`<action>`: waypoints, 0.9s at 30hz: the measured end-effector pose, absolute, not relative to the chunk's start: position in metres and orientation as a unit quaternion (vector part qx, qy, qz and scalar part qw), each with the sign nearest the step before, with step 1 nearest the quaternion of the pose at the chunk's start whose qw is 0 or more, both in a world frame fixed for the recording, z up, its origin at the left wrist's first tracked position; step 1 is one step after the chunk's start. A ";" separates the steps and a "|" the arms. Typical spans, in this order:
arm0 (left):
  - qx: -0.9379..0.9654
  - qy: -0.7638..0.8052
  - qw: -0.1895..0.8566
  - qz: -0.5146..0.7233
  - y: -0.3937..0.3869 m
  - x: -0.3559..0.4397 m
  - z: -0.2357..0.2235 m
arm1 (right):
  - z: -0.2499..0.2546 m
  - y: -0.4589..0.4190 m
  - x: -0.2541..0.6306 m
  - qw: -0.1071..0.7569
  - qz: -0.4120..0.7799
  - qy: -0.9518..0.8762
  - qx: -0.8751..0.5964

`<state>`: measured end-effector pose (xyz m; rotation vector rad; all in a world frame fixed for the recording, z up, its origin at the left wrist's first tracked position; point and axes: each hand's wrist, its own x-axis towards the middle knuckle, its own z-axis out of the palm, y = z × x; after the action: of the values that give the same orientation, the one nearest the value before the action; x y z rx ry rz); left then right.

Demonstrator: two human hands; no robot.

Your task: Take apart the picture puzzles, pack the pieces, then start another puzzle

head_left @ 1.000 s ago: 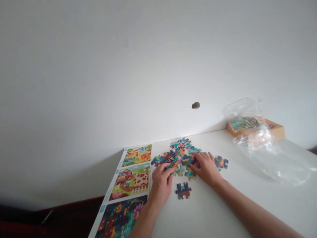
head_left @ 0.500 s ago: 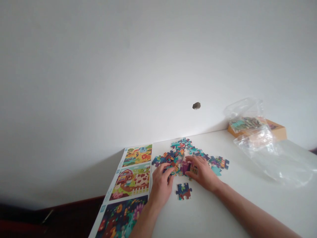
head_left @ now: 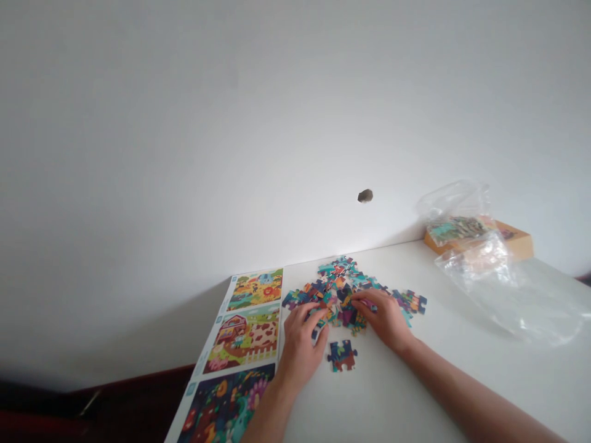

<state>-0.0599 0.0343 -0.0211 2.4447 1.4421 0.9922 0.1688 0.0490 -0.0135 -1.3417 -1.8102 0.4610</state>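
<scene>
A heap of jigsaw puzzle pieces [head_left: 339, 271] in teal, dark blue, orange and purple lies on the white table. My right hand [head_left: 383, 317] is at its right side, thumb and index finger pinched on the edge of a dark blue puzzle piece [head_left: 345, 298]. At the heap's left front edge, my left hand [head_left: 303, 335] has its fingers curved and apart, touching loose pieces and gripping none that I can see. A single dark blue and brown puzzle piece [head_left: 342, 355] sits by itself on the table between my wrists.
Along the left table edge lies a sheet of printed pictures [head_left: 242, 338]: jungle, farm and night scenes. Clear plastic bags [head_left: 484, 264], one with pieces inside, lie against an orange box [head_left: 521, 244] at the back right. A white wall [head_left: 295, 135] with a hole rises behind.
My right thumb and fingers have closed together, and a dark blue piece now shows at their tips. My left thumb has spread slightly from the fingers. The single front piece has stayed put.
</scene>
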 end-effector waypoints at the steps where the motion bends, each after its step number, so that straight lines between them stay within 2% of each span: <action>1: 0.812 0.473 0.073 0.335 0.034 -0.059 -0.019 | -0.012 0.047 0.168 0.427 0.206 -0.704 -0.529; 5: 0.808 0.457 0.112 0.356 0.032 -0.057 -0.015 | -0.012 0.036 0.160 0.473 0.294 -0.671 -0.489; 8: 0.801 0.451 0.146 0.365 0.030 -0.054 -0.018 | -0.014 0.031 0.154 0.462 0.322 -0.686 -0.461; 21: 0.741 0.468 0.230 0.424 0.031 -0.056 -0.011 | -0.017 0.039 0.161 0.454 0.279 -0.650 -0.542; 27: 0.743 0.491 0.214 0.401 0.029 -0.051 -0.013 | -0.015 0.036 0.156 0.435 0.274 -0.689 -0.510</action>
<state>-0.0512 0.0292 -0.0132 2.0630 1.3621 1.1127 0.1563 0.0358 -0.0151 -1.2704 -1.7165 0.6829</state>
